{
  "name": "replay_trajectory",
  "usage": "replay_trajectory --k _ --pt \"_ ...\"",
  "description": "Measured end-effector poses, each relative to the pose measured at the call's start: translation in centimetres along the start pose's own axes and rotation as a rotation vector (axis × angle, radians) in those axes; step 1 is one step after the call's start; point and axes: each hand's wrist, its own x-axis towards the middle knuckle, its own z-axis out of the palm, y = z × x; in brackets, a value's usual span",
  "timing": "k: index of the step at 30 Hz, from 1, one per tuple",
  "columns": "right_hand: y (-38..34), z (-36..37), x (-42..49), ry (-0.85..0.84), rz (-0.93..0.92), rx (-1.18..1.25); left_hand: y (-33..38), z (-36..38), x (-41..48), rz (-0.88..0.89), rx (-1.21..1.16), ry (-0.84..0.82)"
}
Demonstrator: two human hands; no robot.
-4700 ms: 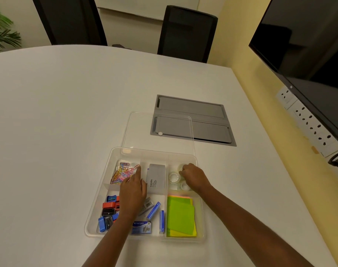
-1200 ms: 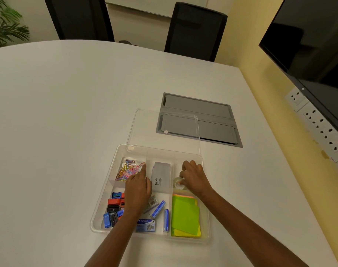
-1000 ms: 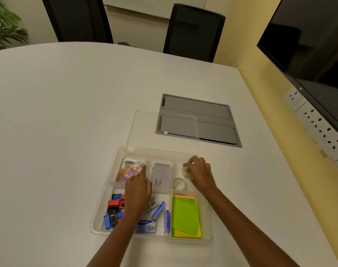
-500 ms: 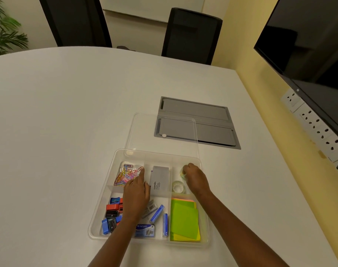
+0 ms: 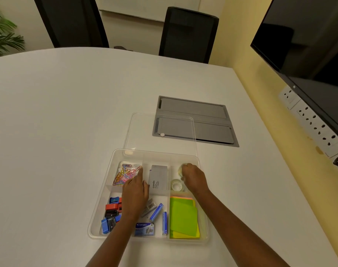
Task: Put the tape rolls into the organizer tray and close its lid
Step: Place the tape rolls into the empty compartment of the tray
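Head camera: I see my right hand (image 5: 193, 178) curled around a small clear tape roll (image 5: 181, 169) in the far-right compartment of the clear plastic organizer tray (image 5: 98, 209). A second clear tape roll (image 5: 177, 185) lies just nearer in that compartment. My left hand (image 5: 135, 193) rests flat and open over the tray, forefinger beside the coloured paper clips (image 5: 125, 173). The transparent lid (image 5: 160, 132) lies behind the tray on the white table (image 5: 58, 112).
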Motion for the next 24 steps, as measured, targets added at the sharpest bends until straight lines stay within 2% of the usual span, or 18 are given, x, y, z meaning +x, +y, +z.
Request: replay_trajectory --k 4,7,9,12,14,17,20,24 --pt "-0.4 -0.1 0.3 -0.006 0.017 -0.040 0.0 -0.2 0.1 -0.006 0.040 -0.055" --pt "-0.6 -0.2 -0.3 0.043 0.029 0.043 -0.3 -0.4 0.4 0.012 0.135 -0.143" --pt "-0.4 -0.3 -1.4 0.174 0.034 0.157 -0.8 -1.0 0.4 0.050 0.207 -0.179" --pt "0.2 0.0 -4.1 0.371 0.121 0.404 -1.6 -3.1 0.0 0.081 0.239 -0.084" --pt "0.6 0.4 -5.7 0.339 0.221 0.557 -2.8 -4.7 -0.1 0.062 0.283 -0.014" --pt "1.1 1.0 -7.3 0.191 0.381 0.768 -5.1 -6.2 -0.3 -0.051 0.248 0.029" --pt "1.2 1.5 -8.2 0.104 0.469 0.961 -6.3 -7.0 -1.0 -0.260 -0.037 -0.073" --pt "0.9 2.1 -8.5 0.090 0.512 1.015 -6.3 -7.3 -1.2 -0.313 -0.153 -0.145"
